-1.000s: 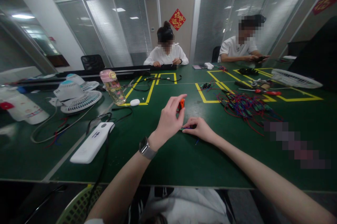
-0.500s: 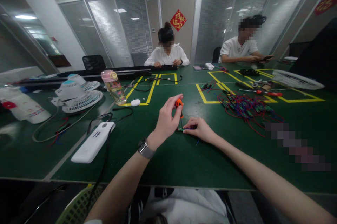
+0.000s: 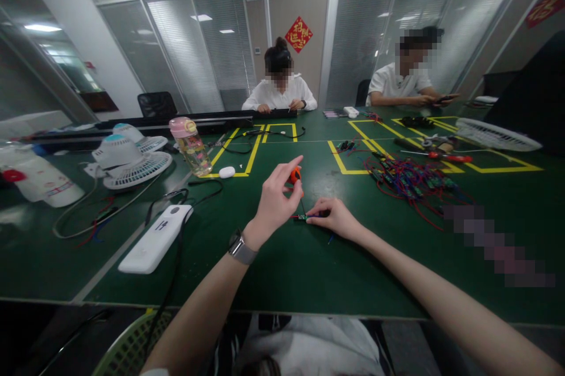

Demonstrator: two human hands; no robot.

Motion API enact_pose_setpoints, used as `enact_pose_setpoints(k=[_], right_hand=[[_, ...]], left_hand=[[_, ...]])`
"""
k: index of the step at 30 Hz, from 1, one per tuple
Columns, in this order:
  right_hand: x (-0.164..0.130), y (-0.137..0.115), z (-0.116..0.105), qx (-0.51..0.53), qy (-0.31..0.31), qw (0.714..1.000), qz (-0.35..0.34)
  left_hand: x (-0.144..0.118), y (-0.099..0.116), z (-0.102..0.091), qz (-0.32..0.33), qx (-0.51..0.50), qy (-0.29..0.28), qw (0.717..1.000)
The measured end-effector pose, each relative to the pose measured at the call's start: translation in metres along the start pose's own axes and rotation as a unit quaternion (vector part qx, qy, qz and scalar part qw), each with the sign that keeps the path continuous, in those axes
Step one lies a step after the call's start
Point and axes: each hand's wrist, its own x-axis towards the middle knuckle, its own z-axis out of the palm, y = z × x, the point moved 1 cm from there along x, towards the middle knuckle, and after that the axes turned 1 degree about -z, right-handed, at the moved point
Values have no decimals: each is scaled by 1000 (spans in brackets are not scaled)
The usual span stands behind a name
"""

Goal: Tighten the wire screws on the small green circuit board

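Around the orange handle of a screwdriver (image 3: 295, 175), my left hand (image 3: 279, 196) is closed, with its index finger stretched out beyond the handle. The dark shaft slants down to a small green circuit board (image 3: 302, 218) on the table. My right hand (image 3: 334, 218) pinches the board's right end between thumb and fingertips, holding it against the green surface. A red wire leaves the board's left side, and a blue wire end (image 3: 331, 239) shows below my right hand.
To the right lies a heap of wired circuit boards (image 3: 406, 179), with a red-handled screwdriver (image 3: 457, 157) behind it. On the left are a white power bank (image 3: 155, 239), a pink-lided bottle (image 3: 192, 146), a white oval case (image 3: 226, 172) and a fan (image 3: 136, 170). Two people sit across the table.
My left hand has shifted slightly left, and the screwdriver handle now leans further left. My right hand and the circuit board have stayed in place.
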Motion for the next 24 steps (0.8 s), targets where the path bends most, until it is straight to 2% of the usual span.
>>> enact_pose_setpoints(k=[7,11,15,18,21,24], right_hand=[[0,0,0,10,3,1000,8],[0,0,0,7,3,1000,11],[0,0,0,2,-3,1000,11],[-1,-2,-1,-6,-6,1000,10],[-1,-3,-1,-12,-6,1000,5],[0,-2,-1,-14,-3,1000,2]], left_hand=[[3,-13,-1,-29,63,54,996],[3,-12,-5,-23,63,25,997],[2,-4,-7,34,74,-8,997],[1,-4,-4,54,38,-2,998],[1,-6,0,30,-12,4,999],[0,-4,2,25,15,34,999]])
